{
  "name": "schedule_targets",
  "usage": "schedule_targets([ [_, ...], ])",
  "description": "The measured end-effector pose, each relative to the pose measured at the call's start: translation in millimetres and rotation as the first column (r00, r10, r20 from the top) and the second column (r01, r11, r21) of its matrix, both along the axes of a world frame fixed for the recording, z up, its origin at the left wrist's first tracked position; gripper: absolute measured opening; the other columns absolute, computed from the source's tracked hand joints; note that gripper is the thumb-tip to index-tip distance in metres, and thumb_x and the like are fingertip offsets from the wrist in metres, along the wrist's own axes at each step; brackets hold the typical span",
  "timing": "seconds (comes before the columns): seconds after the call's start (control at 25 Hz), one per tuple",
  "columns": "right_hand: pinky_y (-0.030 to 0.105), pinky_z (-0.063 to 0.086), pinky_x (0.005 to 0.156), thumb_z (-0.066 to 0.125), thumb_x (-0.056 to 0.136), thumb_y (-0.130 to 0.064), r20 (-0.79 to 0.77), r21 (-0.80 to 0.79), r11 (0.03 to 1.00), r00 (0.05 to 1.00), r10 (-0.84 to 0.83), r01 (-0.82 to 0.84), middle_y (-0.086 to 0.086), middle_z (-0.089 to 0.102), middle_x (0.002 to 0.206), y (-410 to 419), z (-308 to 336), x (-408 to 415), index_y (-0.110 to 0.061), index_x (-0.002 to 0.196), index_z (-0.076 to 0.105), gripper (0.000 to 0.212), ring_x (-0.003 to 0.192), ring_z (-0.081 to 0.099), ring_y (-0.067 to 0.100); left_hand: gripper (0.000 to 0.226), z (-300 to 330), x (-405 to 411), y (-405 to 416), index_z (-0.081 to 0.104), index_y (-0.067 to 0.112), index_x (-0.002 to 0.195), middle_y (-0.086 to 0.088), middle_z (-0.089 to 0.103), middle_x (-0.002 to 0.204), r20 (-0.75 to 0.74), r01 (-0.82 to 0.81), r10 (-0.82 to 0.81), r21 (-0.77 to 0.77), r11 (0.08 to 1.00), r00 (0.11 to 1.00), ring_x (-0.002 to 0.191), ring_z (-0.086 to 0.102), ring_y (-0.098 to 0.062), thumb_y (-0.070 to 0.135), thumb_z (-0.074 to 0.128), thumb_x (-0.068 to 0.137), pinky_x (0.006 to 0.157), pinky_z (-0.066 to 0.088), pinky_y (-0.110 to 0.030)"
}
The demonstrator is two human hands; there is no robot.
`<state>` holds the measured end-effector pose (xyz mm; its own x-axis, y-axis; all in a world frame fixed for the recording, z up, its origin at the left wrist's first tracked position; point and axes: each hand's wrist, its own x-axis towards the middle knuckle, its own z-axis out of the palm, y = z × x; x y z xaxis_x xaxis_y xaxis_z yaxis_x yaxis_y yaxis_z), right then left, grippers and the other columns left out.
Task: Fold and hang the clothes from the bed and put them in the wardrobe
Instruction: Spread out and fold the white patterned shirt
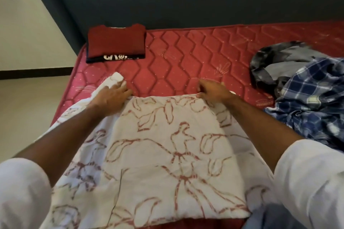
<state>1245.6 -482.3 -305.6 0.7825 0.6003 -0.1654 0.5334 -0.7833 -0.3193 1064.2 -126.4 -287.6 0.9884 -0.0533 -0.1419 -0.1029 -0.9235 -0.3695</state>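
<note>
1. The white garment (160, 145) with red line patterns lies spread on the red mattress (186, 52), partly folded.
2. The left hand (111, 96) presses its far left edge, fingers spread flat.
3. The right hand (212, 89) pinches its far right corner.
4. Beyond it sits a folded maroon shirt (116, 41); right of it, a plaid heap (312, 98).

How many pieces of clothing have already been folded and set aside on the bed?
2, in one stack at the mattress's far left corner: a red shirt on top of a dark printed garment, of which only an edge shows. More could be hidden between them.
</note>
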Motion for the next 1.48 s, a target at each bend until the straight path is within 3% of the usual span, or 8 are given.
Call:
schedule_targets([
  [0.12, 0.034, 0.042, 0.075, 0.066, 0.098, -0.029, 0.02, 0.018, 1.0, 1.0, -0.003, 0.003, 0.0, 0.062, 0.097, -11, -6, 5, -0.015, 0.095, 0.057, 0.017, 0.089, 0.057, 0.02, 0.044, 3, 1, 12, 0.051, 0.027, 0.133, 0.003, 0.057, 0.131, 0.031, -0.149, 0.146, 0.191, 0.97, 0.989, 0.111, 0.063, -0.019, 0.052, 0.052, 0.097, 0.082, 0.05, -0.034],
  [0.4, 0.037, 0.041, 0.079, 0.056, 0.093, 0.001, 0.079, 0.119, 0.99, 0.995, 0.069, -0.078, 0.003, 0.054, 0.096, -31, 6, 5, -0.013, 0.099, 0.064, 0.017, 0.094, 0.052, 0.025, 0.024, 34, -13, 16, 0.064, 0.012, 0.115, -0.014, 0.063, 0.112, 0.217, -0.232, 0.23, -0.019, 0.973, 0.949, 0.098, 0.064, -0.032, 0.026, 0.054, 0.097, 0.089, 0.052, -0.048],
  [0.6, 0.044, 0.043, 0.082, 0.054, 0.094, -0.009, 0.205, 0.221, 0.963, 0.973, 0.108, -0.153, -0.004, 0.049, 0.103, -59, 33, -40, -0.026, 0.106, 0.058, 0.021, 0.097, 0.048, 0.02, 0.03, 75, -47, 2, 0.066, 0.033, 0.119, 0.006, 0.057, 0.116, 0.22, -0.137, 0.054, 0.383, 0.913, 0.974, 0.106, 0.051, -0.019, 0.037, 0.052, 0.093, 0.088, 0.042, -0.038],
  [0.8, 0.034, 0.044, 0.071, 0.056, 0.094, -0.005, 0.282, -0.007, 0.937, 0.898, 0.337, -0.349, -0.008, 0.043, 0.105, -91, 50, -101, -0.023, 0.114, 0.054, 0.027, 0.097, 0.047, 0.015, 0.038, 78, -111, -7, 0.058, 0.033, 0.132, 0.005, 0.05, 0.138, 0.0, 0.075, -0.088, 0.52, 0.851, 0.996, 0.125, 0.042, -0.02, 0.038, 0.046, 0.096, 0.105, 0.029, -0.046],
  [1.0, 0.027, 0.042, 0.064, 0.06, 0.099, -0.025, 0.186, -0.19, 0.834, 0.816, 0.548, -0.517, -0.007, 0.044, 0.116, -115, 34, -145, -0.029, 0.13, 0.047, 0.034, 0.097, 0.045, 0.01, 0.035, 74, -172, -42, 0.058, 0.028, 0.123, 0.005, 0.068, 0.121, -0.221, 0.129, -0.04, 0.404, 0.906, 0.975, 0.115, 0.061, -0.02, 0.032, 0.039, 0.094, 0.102, 0.031, -0.042],
  [1.16, 0.039, 0.05, 0.073, 0.057, 0.102, -0.03, 0.127, -0.216, 0.85, 0.85, 0.512, -0.48, -0.003, 0.045, 0.12, -121, 21, -158, -0.028, 0.133, 0.043, 0.034, 0.1, 0.05, 0.018, 0.046, 60, -185, -52, 0.038, 0.026, 0.141, 0.006, 0.066, 0.124, -0.275, 0.101, -0.032, 0.237, 0.966, 0.961, 0.109, 0.064, -0.016, 0.03, 0.042, 0.096, 0.095, 0.041, -0.035],
  [1.32, 0.034, 0.041, 0.075, 0.053, 0.104, -0.034, 0.153, -0.231, 0.869, 0.865, 0.477, -0.438, -0.003, 0.049, 0.116, -136, 21, -156, -0.027, 0.126, 0.048, 0.024, 0.095, 0.046, 0.015, 0.046, 56, -184, -49, 0.042, 0.029, 0.14, 0.008, 0.062, 0.129, -0.313, 0.152, -0.094, 0.166, 0.974, 0.945, 0.113, 0.061, -0.014, 0.047, 0.045, 0.098, 0.094, 0.041, -0.033],
  [1.48, 0.038, 0.042, 0.082, 0.06, 0.087, -0.005, -0.085, -0.182, 0.941, 0.958, 0.273, -0.285, -0.009, 0.06, 0.105, -143, 27, -151, -0.029, 0.108, 0.062, 0.032, 0.094, 0.053, 0.012, 0.048, 52, -188, -47, 0.054, 0.035, 0.116, 0.012, 0.057, 0.113, -0.453, 0.081, -0.05, 0.049, 0.996, 0.89, 0.099, 0.056, -0.008, 0.068, 0.026, 0.095, 0.085, 0.035, -0.035],
])
